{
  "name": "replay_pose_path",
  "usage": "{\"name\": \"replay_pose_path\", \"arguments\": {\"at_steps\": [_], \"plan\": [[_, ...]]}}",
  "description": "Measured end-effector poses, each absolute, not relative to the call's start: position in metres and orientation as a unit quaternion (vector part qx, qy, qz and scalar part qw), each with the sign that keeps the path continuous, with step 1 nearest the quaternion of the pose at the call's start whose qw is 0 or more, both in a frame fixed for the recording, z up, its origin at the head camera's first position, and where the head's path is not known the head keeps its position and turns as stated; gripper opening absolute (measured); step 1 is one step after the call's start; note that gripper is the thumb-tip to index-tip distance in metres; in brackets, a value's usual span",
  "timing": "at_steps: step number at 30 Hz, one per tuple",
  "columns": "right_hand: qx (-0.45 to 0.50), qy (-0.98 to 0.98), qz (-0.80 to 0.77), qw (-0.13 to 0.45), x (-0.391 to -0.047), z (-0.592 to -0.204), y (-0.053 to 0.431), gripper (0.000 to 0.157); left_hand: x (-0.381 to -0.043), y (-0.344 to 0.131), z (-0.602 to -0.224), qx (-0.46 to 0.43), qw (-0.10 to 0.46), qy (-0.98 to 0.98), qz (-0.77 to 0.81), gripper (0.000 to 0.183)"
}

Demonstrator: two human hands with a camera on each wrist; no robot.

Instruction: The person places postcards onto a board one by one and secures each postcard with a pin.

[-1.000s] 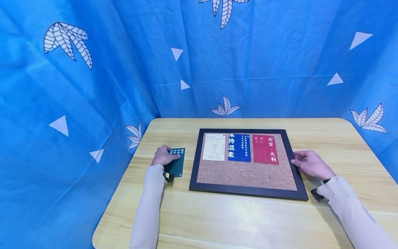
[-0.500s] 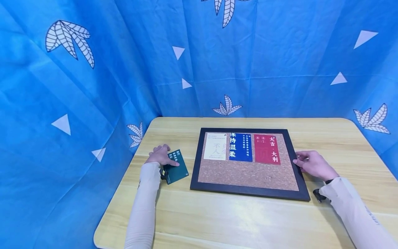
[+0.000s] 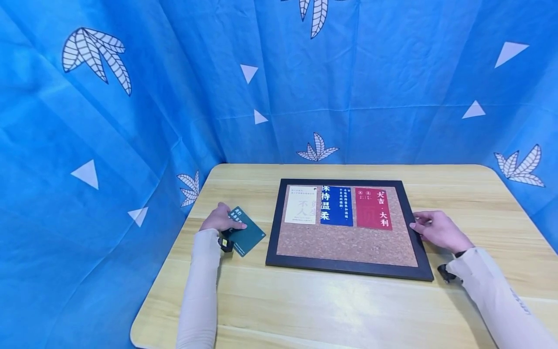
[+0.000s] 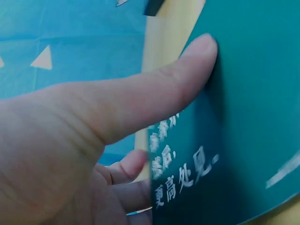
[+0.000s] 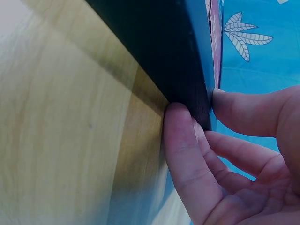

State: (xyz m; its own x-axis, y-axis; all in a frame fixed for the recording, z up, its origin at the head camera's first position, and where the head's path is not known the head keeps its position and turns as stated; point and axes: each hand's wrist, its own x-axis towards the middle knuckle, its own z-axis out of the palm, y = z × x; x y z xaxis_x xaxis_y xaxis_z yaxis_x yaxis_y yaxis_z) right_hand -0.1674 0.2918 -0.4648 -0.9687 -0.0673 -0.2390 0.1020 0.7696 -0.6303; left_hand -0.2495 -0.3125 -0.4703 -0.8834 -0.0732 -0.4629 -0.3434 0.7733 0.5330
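Note:
At the left of the head view my left hand (image 3: 218, 219) pinches a dark green card (image 3: 247, 239) with white printed characters. In the left wrist view the thumb (image 4: 154, 93) lies across the card's face, and the other fingers go behind its edge. My right hand (image 3: 441, 230) holds the right side of a black-framed cork board (image 3: 344, 246). The right wrist view has its thumb on the frame's (image 5: 154, 51) face and fingertips at the frame's outer edge and underside. Along the cork's upper half sit a cream card (image 3: 301, 203), a blue card (image 3: 336, 213) and a red card (image 3: 374, 208).
Everything lies on a light wooden table (image 3: 331, 310) with rounded corners. Blue curtains (image 3: 279, 97) with white leaf and triangle prints stand behind it and along its left side. Both forearms wear pale sleeves, with a small black device at each wrist.
The green card has turned in my left hand, from nearly straight to slanted, its lower end swinging toward the board. The left hand has shifted slightly left. My right hand and the board stay put.

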Motion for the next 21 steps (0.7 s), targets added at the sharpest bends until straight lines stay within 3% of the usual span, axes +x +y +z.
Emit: {"name": "replay_pose_path", "arguments": {"at_steps": [5,13,21], "plan": [[0.013,0.932,-0.34,0.128,-0.167,-0.465,0.292,0.056,-0.252,-0.325,-0.47,-0.089,0.214,0.91,0.345,0.092],[0.005,0.933,-0.339,0.123,-0.168,-0.465,0.292,0.054,-0.253,-0.35,-0.473,-0.028,0.192,0.897,0.397,0.046],[0.0,0.931,-0.345,0.121,-0.167,-0.465,0.293,0.054,-0.25,-0.366,-0.479,-0.055,0.205,0.862,0.461,0.05]]}}
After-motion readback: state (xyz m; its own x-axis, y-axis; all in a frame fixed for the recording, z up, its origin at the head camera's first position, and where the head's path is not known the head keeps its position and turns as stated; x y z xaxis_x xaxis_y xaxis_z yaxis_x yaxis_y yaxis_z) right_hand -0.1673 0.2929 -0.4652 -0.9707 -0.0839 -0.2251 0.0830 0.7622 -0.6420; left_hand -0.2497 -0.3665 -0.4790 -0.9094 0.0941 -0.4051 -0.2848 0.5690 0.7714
